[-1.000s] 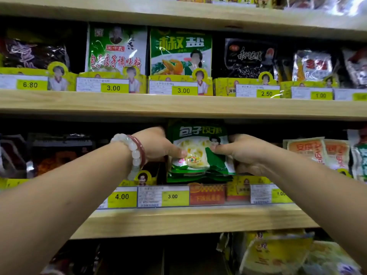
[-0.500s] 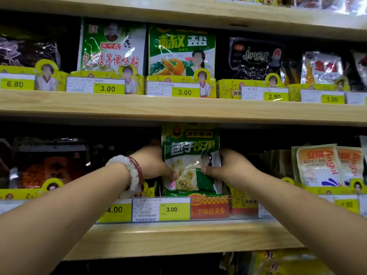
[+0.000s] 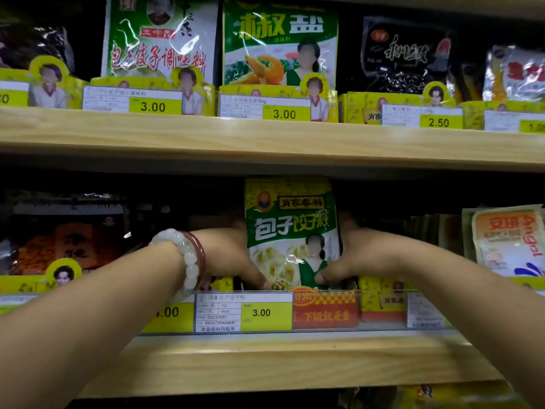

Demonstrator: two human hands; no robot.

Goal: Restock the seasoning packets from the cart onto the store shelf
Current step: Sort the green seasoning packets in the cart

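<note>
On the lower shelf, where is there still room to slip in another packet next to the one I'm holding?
Dark gaps flank the green dumpling seasoning packet: one behind your left hand, toward the orange-and-black packets; one behind your right hand, before the Angel packets. How deep they go cannot be told. The shelf above is packed edge to edge.

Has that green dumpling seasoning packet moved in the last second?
Yes. The green seasoning packet, held by the left hand and right hand, has tipped upright; its top now nears the upper shelf board, and its base sits behind the 3.00 price tag.
</note>
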